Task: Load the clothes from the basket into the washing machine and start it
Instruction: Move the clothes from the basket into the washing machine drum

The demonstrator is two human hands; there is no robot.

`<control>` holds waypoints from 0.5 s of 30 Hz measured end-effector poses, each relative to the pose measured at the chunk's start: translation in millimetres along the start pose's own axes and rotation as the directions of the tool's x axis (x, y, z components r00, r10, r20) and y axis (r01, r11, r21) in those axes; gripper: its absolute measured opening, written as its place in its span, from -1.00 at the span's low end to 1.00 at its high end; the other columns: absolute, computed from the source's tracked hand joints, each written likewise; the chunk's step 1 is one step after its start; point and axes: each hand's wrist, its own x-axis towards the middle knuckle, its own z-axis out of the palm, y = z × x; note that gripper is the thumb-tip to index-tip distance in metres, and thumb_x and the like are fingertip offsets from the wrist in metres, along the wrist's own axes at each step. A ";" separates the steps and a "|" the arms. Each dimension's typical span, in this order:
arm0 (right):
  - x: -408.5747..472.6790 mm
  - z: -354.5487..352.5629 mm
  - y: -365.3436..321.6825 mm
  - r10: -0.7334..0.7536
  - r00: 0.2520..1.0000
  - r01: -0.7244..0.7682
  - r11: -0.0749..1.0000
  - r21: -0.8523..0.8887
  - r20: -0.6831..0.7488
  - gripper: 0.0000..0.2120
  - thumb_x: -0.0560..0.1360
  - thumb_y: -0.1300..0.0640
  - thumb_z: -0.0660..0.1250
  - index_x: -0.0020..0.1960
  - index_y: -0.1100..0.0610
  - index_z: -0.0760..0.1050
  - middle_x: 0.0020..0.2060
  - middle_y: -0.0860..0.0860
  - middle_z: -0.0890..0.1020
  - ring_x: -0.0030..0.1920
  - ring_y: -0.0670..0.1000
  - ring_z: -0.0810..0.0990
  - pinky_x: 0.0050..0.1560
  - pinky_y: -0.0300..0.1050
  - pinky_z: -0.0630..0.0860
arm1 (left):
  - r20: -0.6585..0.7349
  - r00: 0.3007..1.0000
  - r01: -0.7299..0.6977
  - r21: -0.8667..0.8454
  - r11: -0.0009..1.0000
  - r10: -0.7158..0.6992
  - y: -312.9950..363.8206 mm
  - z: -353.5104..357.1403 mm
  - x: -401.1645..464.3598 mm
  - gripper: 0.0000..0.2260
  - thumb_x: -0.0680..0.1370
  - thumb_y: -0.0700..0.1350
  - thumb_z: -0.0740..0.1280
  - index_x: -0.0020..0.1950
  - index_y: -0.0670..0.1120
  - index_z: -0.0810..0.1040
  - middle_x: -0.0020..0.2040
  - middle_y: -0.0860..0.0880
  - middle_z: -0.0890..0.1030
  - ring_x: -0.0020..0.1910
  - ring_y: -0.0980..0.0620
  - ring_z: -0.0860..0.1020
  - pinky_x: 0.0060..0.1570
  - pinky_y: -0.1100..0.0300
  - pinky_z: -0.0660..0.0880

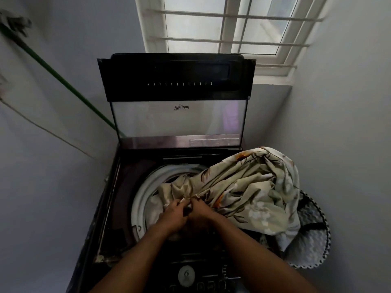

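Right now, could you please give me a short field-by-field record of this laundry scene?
washer lid: raised, upright
drum rim: exposed, sheet partly inside
floral sheet: bunched, draped from drum over to basket
basket: right of washer, sheet trailing into it
left hand: grip on sheet over drum
right hand: grip on sheet beside left
control dial: near edge, untouched
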 end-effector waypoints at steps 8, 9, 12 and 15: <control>-47.9 -66.9 23.9 -0.088 0.671 0.162 0.986 0.030 -0.736 -0.84 0.38 0.21 0.29 -0.07 0.12 0.58 -0.14 0.08 0.61 -0.07 0.11 0.56 -0.08 -0.06 0.49 | -0.287 0.918 -0.147 0.390 0.909 0.272 63.3 -34.1 9.1 -0.74 0.53 0.06 0.28 0.19 0.05 0.52 0.21 -0.03 0.39 0.25 -0.12 0.36 0.23 -0.03 0.38; -52.4 -78.0 32.6 -0.091 0.574 0.101 0.994 -0.040 -0.814 -0.78 0.35 0.19 0.30 -0.01 0.12 0.57 -0.10 0.09 0.57 -0.03 0.13 0.52 -0.03 -0.02 0.48 | -0.345 0.870 -0.226 0.354 0.908 0.351 78.8 -32.6 9.3 -0.76 0.51 0.04 0.29 0.16 0.05 0.53 0.17 -0.04 0.42 0.19 -0.11 0.40 0.17 -0.04 0.42; -59.6 -107.5 64.4 0.049 0.428 -0.221 0.974 -0.052 -0.902 -0.42 0.29 -0.06 0.47 0.26 0.08 0.46 0.17 0.15 0.47 0.18 0.22 0.43 0.14 0.13 0.42 | -0.367 0.800 -0.426 0.208 0.880 0.474 122.3 -17.1 16.8 -0.66 0.45 0.07 0.26 0.19 0.06 0.56 0.20 -0.06 0.45 0.17 -0.11 0.42 0.22 -0.03 0.42; -61.3 -119.9 102.7 0.379 0.557 -0.370 0.910 0.187 -0.739 0.06 0.21 -0.28 0.52 0.54 -0.04 0.08 0.49 0.20 0.09 0.47 0.29 0.13 0.37 0.28 0.23 | -0.286 0.760 -0.521 0.266 0.811 0.583 161.4 4.3 27.5 -0.45 0.43 0.11 0.38 0.42 0.13 0.42 0.43 -0.09 0.36 0.40 -0.13 0.32 0.41 -0.05 0.28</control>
